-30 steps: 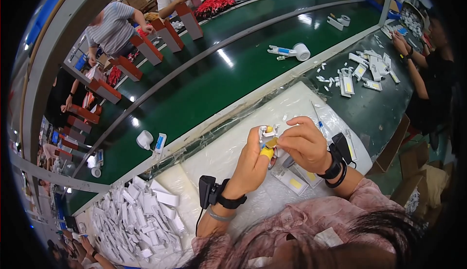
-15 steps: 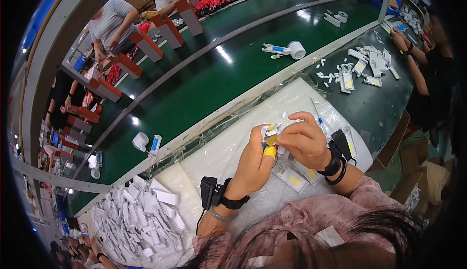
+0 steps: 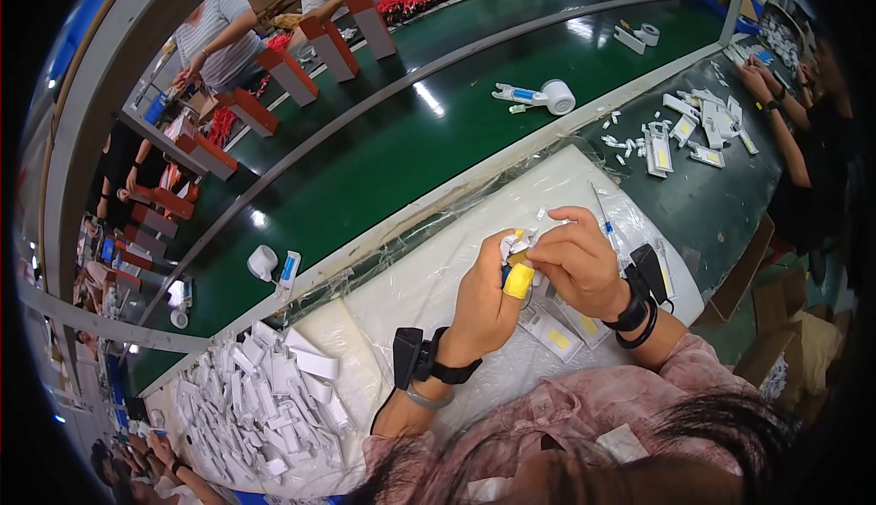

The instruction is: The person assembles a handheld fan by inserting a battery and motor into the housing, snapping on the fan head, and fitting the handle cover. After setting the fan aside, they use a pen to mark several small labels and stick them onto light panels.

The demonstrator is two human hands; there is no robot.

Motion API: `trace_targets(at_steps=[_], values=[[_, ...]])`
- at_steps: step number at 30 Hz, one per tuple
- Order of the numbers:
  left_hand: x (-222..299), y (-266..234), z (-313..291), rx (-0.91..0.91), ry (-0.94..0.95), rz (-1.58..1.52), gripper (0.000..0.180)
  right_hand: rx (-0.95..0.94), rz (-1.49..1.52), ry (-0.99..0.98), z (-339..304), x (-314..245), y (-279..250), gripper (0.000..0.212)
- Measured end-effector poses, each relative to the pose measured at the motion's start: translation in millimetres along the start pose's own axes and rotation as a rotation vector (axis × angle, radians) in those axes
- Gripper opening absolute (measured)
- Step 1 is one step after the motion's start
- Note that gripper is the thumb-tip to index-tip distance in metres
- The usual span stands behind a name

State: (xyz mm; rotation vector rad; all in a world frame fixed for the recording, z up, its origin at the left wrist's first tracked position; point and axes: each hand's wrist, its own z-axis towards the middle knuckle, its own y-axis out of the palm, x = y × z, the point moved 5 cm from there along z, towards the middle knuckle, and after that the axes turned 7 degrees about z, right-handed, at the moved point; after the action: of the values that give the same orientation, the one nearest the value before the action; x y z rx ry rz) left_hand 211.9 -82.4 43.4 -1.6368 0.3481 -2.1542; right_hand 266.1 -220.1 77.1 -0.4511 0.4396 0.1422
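Over the plastic-covered pad, my left hand [image 3: 484, 300] is closed round a small white part with a yellowish piece [image 3: 516, 248]. Yellow tape wraps the thumb of that hand. My right hand [image 3: 584, 263] meets it from the right, thumb and forefinger pinched on the same part, its other fingers curled above. Fingers cover most of the part, so its exact kind cannot be made out. Just below my hands lie white plastic panels [image 3: 550, 333] with yellow strips. A thin tool with a blue section [image 3: 606, 222] rests to the right of my right hand.
A heap of white plastic housings [image 3: 260, 405] lies at the left. Beyond the pad [image 3: 429, 291] runs a green conveyor [image 3: 392, 167] carrying white lamp-like units [image 3: 557, 97] and red-grey boxes [image 3: 292, 78]. More white parts [image 3: 659, 149] lie at right, near a co-worker's arm [image 3: 792, 131].
My left hand has tilted slightly and shifted a little right, showing more of the taped thumb. Both hands keep hold of the small part. Across the conveyor, the striped-shirt person's hands have moved.
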Motion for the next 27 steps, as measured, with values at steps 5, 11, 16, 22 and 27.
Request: trace_targets(at_steps=[5, 11, 16, 22, 27], values=[[-1, 2, 0, 0.001, -0.053, -0.01, 0.039, -0.007, 0.004, -0.001, 0, 1, 0, 0.025], [-4, 2, -1, 0.012, -0.029, 0.001, 0.036, -0.014, -0.009, 0.0, 1, -2, 0, 0.023], [-3, 2, 2, 0.034, -0.021, 0.065, 0.028, -0.01, -0.021, -0.003, -3, -1, 4, 0.019], [-17, -2, 11, -0.02, -0.063, 0.046, 0.017, -0.02, -0.035, 0.054, -5, 4, 7, 0.02], [-66, -56, 31, 0.205, -0.214, -0.179, 0.023, -0.263, -0.137, 0.171, -7, 21, 7, 0.02]])
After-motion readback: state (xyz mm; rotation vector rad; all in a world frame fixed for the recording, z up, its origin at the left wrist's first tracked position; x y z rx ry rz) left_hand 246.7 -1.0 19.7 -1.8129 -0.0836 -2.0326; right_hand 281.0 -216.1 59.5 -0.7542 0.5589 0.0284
